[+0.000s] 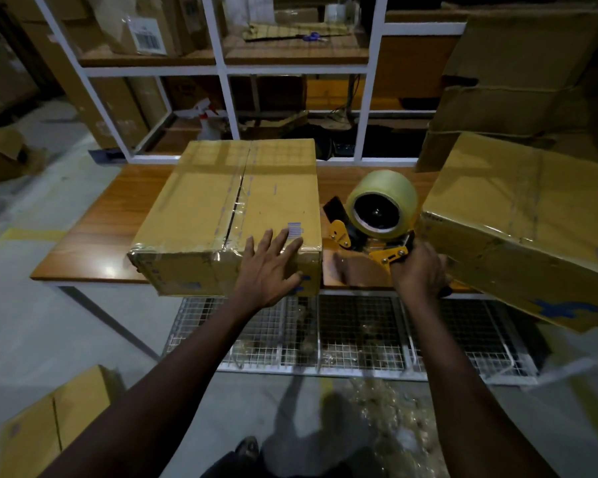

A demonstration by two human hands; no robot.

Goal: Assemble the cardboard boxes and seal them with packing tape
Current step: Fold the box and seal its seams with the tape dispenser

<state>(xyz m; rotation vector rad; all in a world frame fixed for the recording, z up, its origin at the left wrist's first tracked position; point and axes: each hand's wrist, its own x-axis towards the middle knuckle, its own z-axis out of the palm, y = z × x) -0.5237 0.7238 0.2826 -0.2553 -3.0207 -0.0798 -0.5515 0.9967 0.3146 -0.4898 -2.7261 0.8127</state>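
Warehouse shelving behind wooden desk (94, 232). Box (235, 208) at frame centre, top seam taped. Left hand (270, 267) flat, fingers spread on box's near edge. Right hand (420, 270) grips dispenser (377, 222) handle, lower right. Risk: box overhangs desk edge; push could tip it.

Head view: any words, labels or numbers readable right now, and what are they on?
Nothing reads clearly.
Striped sticker on the taped box: too blurred.
Barcode label on a shelf carton: bars only, characters too small.
Blue print on the tilted box: smeared, unreadable.
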